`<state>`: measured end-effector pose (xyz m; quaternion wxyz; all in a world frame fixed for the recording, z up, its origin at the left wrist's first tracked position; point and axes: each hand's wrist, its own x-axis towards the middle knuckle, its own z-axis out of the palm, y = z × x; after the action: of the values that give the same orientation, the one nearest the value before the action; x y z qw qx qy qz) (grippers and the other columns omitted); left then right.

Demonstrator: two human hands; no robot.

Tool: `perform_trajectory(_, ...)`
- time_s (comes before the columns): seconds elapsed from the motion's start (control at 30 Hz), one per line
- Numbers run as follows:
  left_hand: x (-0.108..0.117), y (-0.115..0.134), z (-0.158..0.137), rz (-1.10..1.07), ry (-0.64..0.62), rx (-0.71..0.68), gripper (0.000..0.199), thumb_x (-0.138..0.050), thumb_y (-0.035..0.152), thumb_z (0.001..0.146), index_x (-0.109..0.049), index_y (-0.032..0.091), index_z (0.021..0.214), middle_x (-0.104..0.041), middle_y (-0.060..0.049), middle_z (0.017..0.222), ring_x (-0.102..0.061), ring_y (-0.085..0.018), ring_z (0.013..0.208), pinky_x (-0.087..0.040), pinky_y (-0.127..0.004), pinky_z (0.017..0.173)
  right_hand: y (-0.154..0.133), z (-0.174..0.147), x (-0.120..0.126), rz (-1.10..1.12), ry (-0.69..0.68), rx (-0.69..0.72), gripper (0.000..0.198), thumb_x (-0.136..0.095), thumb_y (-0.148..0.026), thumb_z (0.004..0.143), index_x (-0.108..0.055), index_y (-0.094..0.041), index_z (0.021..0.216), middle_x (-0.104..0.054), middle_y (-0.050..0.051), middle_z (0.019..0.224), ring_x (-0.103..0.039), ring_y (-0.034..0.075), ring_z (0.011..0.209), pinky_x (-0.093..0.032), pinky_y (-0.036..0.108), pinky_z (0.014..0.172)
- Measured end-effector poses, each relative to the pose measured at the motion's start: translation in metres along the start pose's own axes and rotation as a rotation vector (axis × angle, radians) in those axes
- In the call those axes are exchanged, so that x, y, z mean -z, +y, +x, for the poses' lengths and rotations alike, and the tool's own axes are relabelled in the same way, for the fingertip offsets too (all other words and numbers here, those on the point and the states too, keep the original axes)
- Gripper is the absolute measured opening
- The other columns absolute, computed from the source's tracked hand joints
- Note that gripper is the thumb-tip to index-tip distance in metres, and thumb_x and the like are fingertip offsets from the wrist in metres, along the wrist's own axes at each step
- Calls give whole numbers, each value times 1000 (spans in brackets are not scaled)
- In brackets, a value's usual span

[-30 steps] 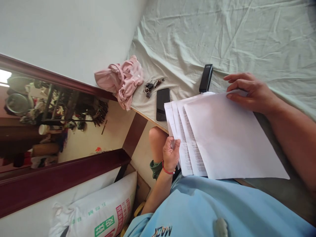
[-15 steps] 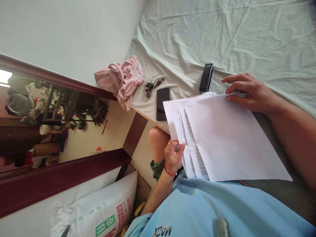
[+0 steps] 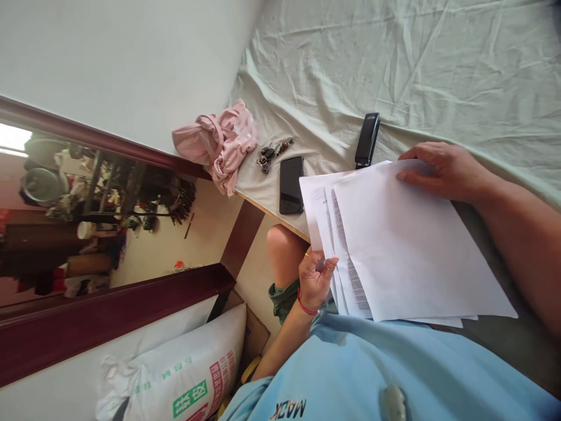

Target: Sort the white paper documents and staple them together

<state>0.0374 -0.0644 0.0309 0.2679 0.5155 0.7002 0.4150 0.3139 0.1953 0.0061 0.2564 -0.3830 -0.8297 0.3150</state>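
Several sheets of paper [image 3: 421,245] lie loosely stacked and fanned in front of me, the top one blank, with printed text on the edges of those beneath. My left hand [image 3: 316,278] is closed on the left edge of the stack, thumb on top. At the far edge, my right hand [image 3: 442,169] pinches the top of the papers between thumb and fingers; the fingertips behind are partly hidden. Just beyond the papers a black stapler [image 3: 367,140] rests on the cloth. To the left of the papers lies a black phone [image 3: 291,186].
A bunch of keys [image 3: 268,156] and a crumpled pink cloth [image 3: 221,143] lie left of the phone. A pale green cloth [image 3: 421,70] covers the table. A mirror [image 3: 149,234] stands against the wall at left, with a white printed sack [image 3: 184,368] below.
My right hand's fingers have come down onto the papers' far edge and closed there. My left hand and the papers' left edge have shifted slightly right, and lower sheets now peek out near my body.
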Motion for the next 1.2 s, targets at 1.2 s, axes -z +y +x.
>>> perform_trajectory(1.2, 5, -15, 28, -225, 36, 377, 30, -64, 48, 98, -58, 23, 114, -63, 1, 82, -60, -14, 72, -48, -26, 70, -4, -8, 0, 221, 191, -290, 32, -70, -46, 86, -80, -22, 105, -59, -1, 68, -46, 10, 60, -38, 27, 59)
